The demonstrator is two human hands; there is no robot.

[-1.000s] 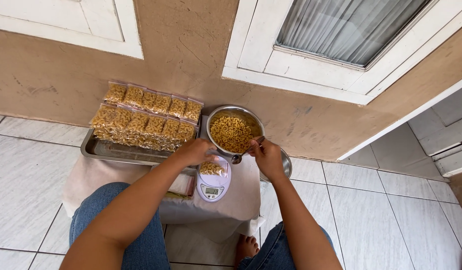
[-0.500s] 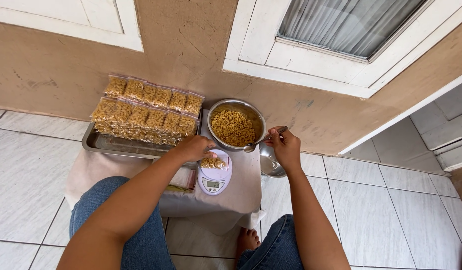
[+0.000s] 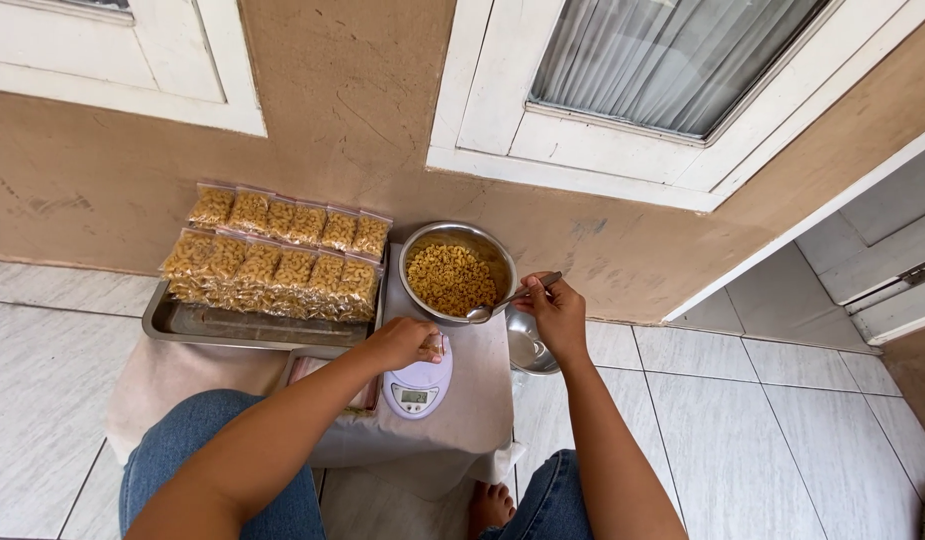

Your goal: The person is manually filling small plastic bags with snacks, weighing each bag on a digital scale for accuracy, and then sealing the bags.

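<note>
Right hand grips spoon over bowl; left hand pinches bag on scale — a tilted spoon likely spills pasta onto the cloth.

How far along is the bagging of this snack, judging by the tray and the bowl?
Done: two rows of filled clear bags stand in the metal tray. In hand: the left hand holds a small bag on the purple scale, while the right hand dips a spoon into the metal bowl. Left: the bowl is well filled with loose pieces, so plenty seemingly remains to bag.
</note>
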